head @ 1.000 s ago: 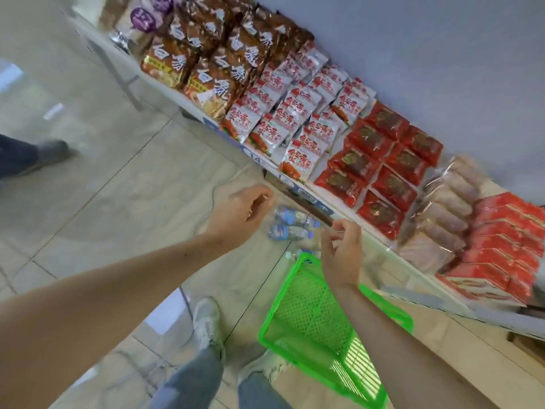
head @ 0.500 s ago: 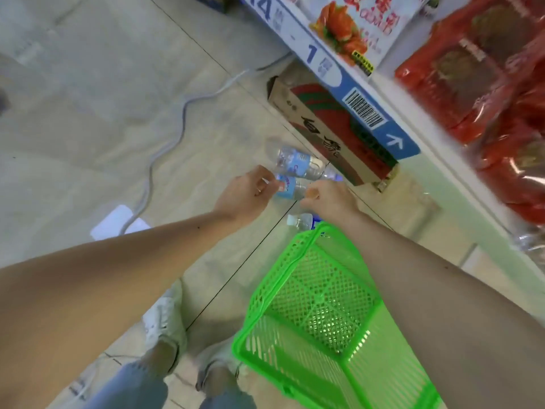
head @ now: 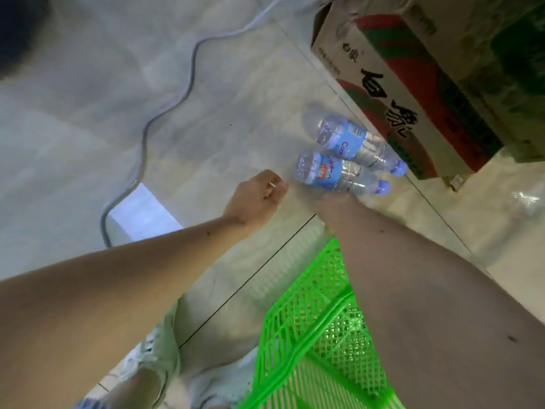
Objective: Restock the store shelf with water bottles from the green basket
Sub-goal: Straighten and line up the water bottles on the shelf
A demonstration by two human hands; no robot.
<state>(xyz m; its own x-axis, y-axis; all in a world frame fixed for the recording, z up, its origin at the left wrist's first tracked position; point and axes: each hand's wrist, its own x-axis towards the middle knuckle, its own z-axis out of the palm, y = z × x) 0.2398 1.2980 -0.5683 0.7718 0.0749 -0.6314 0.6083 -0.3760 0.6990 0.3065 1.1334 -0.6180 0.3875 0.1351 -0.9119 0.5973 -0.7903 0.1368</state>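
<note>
Two water bottles lie on their sides on the tiled floor, parallel and touching, blue caps pointing right. The nearer bottle (head: 330, 174) lies directly beyond the knuckles of the right hand (head: 336, 206), whose fingers are curled down and away from the camera; the hand meets the bottle's lower edge, but the fingers are hidden behind the back of the hand, so whether they grip it cannot be told. The farther bottle (head: 351, 143) lies just past the first, on the side away from both hands, its cap end close against a cardboard box (head: 392, 81) printed in red, green and black. The left hand (head: 259, 197) hovers just left of the nearer bottle's base, apart from it; its fingers (head: 275, 187) are curled loosely inward into a half-closed fist and enclose nothing visible. The green basket (head: 321, 329), of open plastic lattice, sits below the right wrist and forearm, which partly cover its rim; its visible interior shows only mesh. A grey cable (head: 188, 84) winds across the floor well to the left of the left hand. White shoes (head: 156, 355) appear beneath the left forearm, beside the basket.
</note>
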